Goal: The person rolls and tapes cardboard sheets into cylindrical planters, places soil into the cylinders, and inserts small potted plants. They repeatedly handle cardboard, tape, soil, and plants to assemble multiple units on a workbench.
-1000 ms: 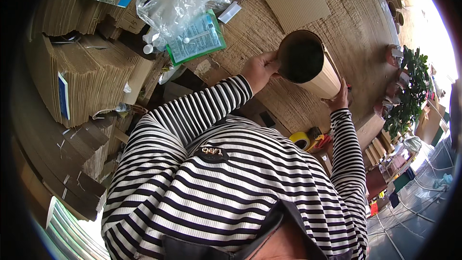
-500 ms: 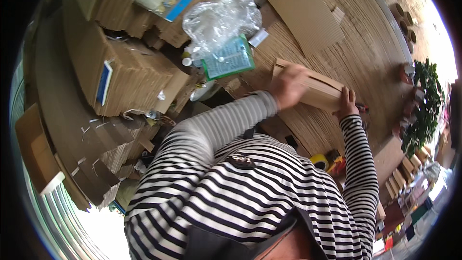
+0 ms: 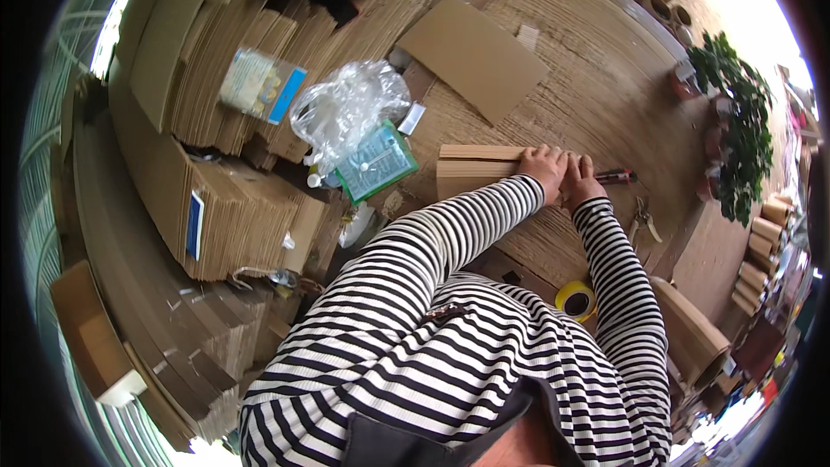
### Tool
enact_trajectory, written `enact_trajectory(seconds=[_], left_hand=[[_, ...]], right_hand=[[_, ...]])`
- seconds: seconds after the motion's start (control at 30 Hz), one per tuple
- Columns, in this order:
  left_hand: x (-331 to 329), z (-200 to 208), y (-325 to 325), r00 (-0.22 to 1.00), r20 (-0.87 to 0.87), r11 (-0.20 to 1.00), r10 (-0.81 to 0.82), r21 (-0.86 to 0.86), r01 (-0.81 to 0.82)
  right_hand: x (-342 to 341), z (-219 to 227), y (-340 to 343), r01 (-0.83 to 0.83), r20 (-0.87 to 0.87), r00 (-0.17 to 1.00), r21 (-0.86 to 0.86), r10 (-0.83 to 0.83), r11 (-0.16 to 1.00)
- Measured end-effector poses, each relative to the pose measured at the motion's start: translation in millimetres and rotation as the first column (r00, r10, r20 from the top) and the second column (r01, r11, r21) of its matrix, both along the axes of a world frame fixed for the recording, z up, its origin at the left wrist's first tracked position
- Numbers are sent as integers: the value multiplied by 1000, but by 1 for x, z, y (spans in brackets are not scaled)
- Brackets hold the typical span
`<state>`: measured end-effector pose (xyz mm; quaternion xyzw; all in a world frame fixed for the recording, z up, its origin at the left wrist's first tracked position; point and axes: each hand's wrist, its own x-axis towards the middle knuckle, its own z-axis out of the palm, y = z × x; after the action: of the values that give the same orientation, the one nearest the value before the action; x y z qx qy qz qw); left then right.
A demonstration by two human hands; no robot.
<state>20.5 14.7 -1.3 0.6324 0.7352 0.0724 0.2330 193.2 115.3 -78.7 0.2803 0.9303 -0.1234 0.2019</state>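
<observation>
A flattened brown cardboard box (image 3: 471,169) lies on a work surface of stacked cardboard (image 3: 588,104). My left hand (image 3: 546,169) presses down on the box's right end with its fingers curled over it. Right beside it, touching, my right hand (image 3: 583,182) rests on the same end. A red-handled tool (image 3: 616,176) lies just to the right of my right hand; whether the fingers touch it is hidden. Both of my arms wear black-and-white striped sleeves.
A loose cardboard sheet (image 3: 475,56) lies further back. A clear plastic bag (image 3: 346,108) and a green packet (image 3: 376,163) sit to the left. Pliers (image 3: 641,220) and a yellow tape roll (image 3: 575,300) are on the right. Stacks of flat cartons (image 3: 233,216) fill the left. A potted plant (image 3: 739,138) stands far right.
The box was held up open like a tube a second ago. It has since been lowered and pressed flat on the surface, and both hands have come together at its right end.
</observation>
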Motion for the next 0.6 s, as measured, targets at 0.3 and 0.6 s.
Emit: enact_trajectory(seconds=[0.3,0.6], left_hand=[[8,-3,2,1000,3,998,16,52,-16],[6,1,10,1000,10,998,-11,-64,11]], right_hand=[[-23,80,-15,273,45,962,-189,-270,943],[129,72,-90,667,-399,613,-201,-682,718]])
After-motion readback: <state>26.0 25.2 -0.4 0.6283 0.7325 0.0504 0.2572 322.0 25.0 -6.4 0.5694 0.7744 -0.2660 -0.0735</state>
